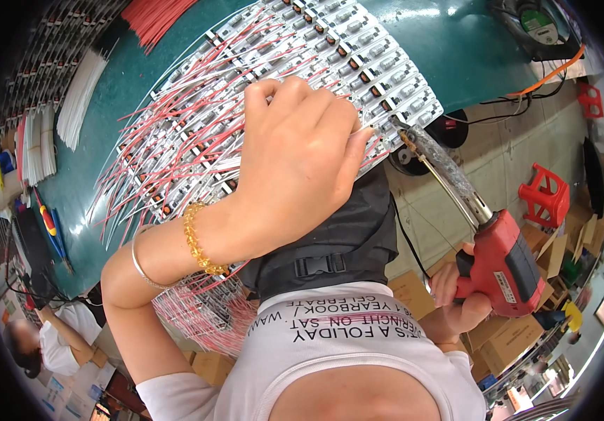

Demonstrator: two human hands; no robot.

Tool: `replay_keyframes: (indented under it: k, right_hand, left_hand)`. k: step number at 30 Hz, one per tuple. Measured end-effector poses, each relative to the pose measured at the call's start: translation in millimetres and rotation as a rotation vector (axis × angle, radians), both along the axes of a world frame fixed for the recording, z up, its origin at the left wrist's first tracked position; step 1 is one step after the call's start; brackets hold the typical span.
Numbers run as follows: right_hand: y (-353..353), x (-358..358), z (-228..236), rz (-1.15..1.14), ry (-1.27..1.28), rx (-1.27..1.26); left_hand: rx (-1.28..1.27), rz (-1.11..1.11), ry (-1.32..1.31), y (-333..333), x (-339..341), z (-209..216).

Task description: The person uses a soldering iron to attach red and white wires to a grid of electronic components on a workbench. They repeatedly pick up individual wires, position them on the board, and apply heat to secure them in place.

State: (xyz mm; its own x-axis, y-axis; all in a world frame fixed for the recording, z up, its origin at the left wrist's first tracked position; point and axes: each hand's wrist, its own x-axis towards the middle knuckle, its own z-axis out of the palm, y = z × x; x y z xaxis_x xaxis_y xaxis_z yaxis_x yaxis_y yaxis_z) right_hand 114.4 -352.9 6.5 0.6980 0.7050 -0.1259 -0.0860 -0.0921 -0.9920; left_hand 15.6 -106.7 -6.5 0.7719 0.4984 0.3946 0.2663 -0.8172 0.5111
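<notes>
- Start with the green table [449, 56], spreading beneath the work and probably serving to hold it flat within reach.
- On the floor at right, note cardboard boxes [512, 344], some with raised flaps; cannot tell their contents.
- On the table, see the sheet of white circuit boards [403, 77], set at the near edge, presumably for easy access by both hands.
- Below that edge, find a heap of red and white wires [207, 312]; cannot tell whether held in a container.
- Toward the upper left, see a white wire bundle [84, 95] and a red wire bundle [158, 21], laid straight, likely against tangling.
- At right, see the red soldering gun [502, 263], tilted up-left with its tip at the boards' edge, probably to keep the hot end off the body; cannot tell whether touching.
- Around its grip, see the right hand [460, 309], closed firmly.
- Over the boards, see the left hand [302, 147], curled, perhaps for steadying; cannot tell whether pinching a wire, with fingertips partly hidden.
- Last, note thin attached wires [196, 140], fanned leftward across the boards.
</notes>
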Motion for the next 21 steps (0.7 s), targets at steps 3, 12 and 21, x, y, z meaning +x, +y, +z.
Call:
replay_keyframes:
  k: [3,12,21]
  right_hand:
    - [-3,-1,-1,-0.006,-0.027,-0.031]
    - [5,-13,6,-0.127,-0.001,-0.148]
    - [-5,-2,1,-0.056,-0.028,-0.053]
  left_hand:
    - [0.022,-0.018,0.01,-2,2,-2]
    - [0.092,-0.042,0.001,-2,2,-4]
    - [0.088,-0.046,0.0,-2,1,-5]
